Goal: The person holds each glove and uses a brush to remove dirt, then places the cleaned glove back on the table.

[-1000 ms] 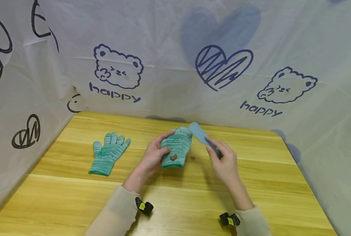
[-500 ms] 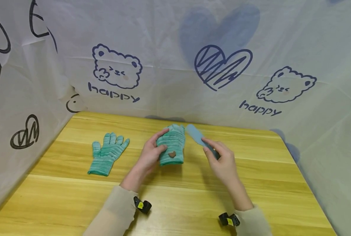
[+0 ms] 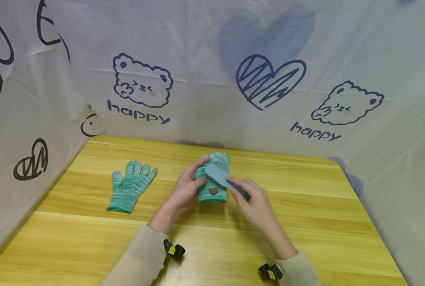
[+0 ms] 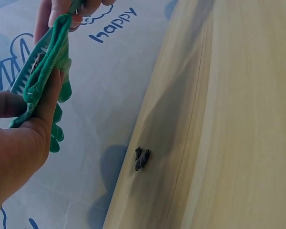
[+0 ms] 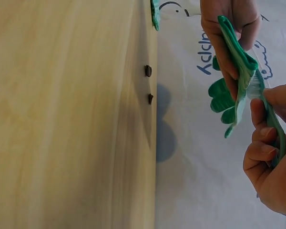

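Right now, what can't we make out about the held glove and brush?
- Brush bristles: head view shows only its blue back, so contact with the held glove is unclear there.
- Brush handle: covered by the right hand.
- Held glove's far side: hidden by the left hand.
- Dark patch: too small to identify.

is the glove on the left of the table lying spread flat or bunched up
Spread flat. The spare glove lies on the table with fingers fanned and apart, touched by neither hand; the left hand grips another glove.
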Motion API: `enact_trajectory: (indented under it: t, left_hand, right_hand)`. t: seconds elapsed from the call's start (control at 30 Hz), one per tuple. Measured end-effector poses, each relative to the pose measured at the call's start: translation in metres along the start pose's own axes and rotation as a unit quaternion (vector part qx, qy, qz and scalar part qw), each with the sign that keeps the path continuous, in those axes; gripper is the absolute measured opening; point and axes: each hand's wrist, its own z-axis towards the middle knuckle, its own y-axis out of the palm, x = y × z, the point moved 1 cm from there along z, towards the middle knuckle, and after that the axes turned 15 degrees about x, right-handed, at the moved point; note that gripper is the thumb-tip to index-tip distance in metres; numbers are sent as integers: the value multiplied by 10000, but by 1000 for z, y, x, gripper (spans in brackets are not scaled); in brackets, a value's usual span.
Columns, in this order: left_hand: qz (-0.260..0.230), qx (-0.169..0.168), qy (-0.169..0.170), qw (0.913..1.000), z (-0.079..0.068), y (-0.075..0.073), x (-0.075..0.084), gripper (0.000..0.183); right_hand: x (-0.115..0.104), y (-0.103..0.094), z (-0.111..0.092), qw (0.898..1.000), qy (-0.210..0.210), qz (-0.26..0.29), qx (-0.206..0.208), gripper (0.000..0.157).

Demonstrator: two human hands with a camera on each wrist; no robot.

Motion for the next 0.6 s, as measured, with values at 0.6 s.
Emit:
enact_trajectory:
  t: [0.6]
  left_hand:
    - [-219,-368,116,9990,-1,0,1,67]
  right_hand:
    - [6,-10,5,9996,-95,-118,237,32]
